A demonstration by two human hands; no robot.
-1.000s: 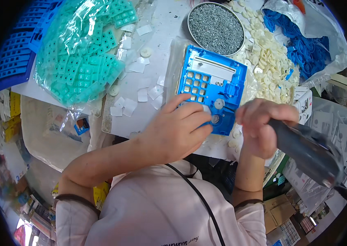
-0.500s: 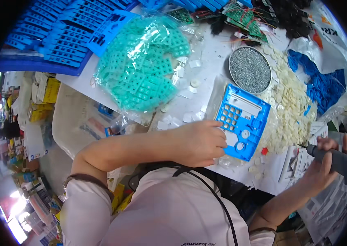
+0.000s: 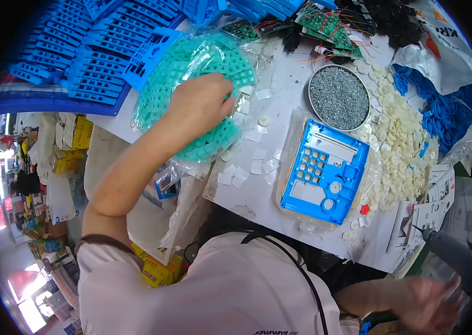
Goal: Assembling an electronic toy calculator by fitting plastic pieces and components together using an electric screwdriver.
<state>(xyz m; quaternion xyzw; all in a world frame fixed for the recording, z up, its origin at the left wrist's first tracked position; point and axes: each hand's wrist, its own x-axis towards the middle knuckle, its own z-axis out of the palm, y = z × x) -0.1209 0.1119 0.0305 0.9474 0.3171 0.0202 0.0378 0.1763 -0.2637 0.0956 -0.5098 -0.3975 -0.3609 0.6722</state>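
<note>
My left hand is down on the clear plastic bag of teal square keypads. Its fingers are curled in among the pieces, and whatever they pinch is hidden. Blurred by movement, my right hand is low at the right, fingers apart, with nothing seen in it. Just beyond it is a dark grey electric screwdriver, its bit pointing toward the table. A blue plastic housing lies face down on a plastic-wrapped block, its square key holes and round openings showing, touched by neither hand.
A round tin of small screws stands beyond the housing, beside a heap of cream discs. Blue housings are stacked at the far left. Green circuit boards with wires lie at the back, and a bag of blue parts at the right.
My left hand has left the blue housing and moved far left onto the teal keypads. The right hand has let go of the electric screwdriver and dropped lower.
</note>
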